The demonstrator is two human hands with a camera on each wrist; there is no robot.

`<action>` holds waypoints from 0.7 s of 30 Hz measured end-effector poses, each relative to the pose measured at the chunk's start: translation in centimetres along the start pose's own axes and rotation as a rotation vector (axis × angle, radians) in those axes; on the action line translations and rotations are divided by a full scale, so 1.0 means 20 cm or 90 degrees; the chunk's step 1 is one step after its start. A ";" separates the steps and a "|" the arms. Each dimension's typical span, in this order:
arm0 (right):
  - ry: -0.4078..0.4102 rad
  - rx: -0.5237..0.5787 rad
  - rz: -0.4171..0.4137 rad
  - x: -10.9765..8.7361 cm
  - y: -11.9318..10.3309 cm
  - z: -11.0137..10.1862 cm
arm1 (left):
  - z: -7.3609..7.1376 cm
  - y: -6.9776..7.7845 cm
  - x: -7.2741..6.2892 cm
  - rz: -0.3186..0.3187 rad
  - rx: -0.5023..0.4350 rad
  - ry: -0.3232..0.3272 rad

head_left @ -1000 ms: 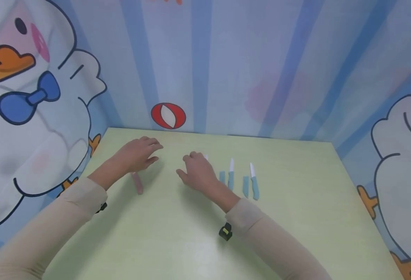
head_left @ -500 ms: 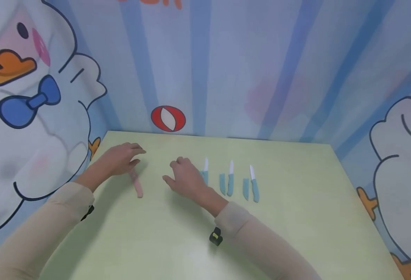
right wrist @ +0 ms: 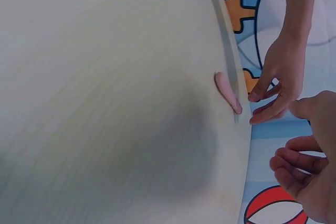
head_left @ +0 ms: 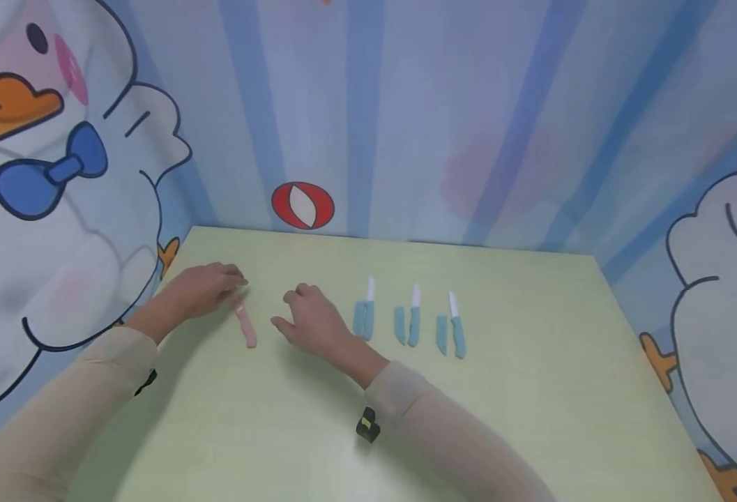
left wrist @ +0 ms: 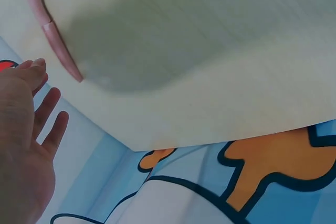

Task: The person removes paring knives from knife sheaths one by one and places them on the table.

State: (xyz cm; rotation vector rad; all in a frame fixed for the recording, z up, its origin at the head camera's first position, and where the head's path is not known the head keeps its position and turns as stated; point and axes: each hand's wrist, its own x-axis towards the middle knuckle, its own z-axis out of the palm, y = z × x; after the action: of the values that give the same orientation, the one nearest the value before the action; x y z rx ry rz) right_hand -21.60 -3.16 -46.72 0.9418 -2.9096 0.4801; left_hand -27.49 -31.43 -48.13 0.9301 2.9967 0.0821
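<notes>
A slim pink knife (head_left: 245,328) lies on the table's left side; a seam between handle and sheath shows on the knife (left wrist: 50,27) in the left wrist view. Over its far end hovers my left hand (head_left: 203,288), fingers extended, hiding that end in the head view. In the right wrist view, the fingertips of my left hand (right wrist: 286,72) are close to the knife (right wrist: 227,93). My right hand (head_left: 314,322), loosely curled and holding nothing, hangs above the table to the right of the pink knife.
Right of my right hand, three blue-handled knives (head_left: 414,328) with white blades lie in a row, blades pointing away. Each has a blue sheath (head_left: 441,335) at its left. The pale table (head_left: 519,390) meets a cartoon-printed backdrop (head_left: 406,139) at its far edge and sides.
Both hands have moved left; the left hand has lowered toward the pink knife's far end. The leftmost blue knife and its sheath, earlier covered by the right hand, now show.
</notes>
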 end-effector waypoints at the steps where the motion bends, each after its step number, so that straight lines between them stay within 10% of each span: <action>1: 0.003 -0.003 -0.010 0.01 0.00 0.01 | 0.01 0.00 -0.01 0.002 -0.006 0.000; 21: -0.008 -0.050 -0.069 0.06 -0.08 0.23 | 0.09 -0.03 -0.03 -0.011 -0.018 -0.002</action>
State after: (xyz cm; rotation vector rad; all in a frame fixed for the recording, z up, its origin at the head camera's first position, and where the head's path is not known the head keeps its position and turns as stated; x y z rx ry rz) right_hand -21.38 -6.49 -50.50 1.0879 -2.8466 0.3525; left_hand -27.25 -32.23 -49.89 0.9017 2.9920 0.1226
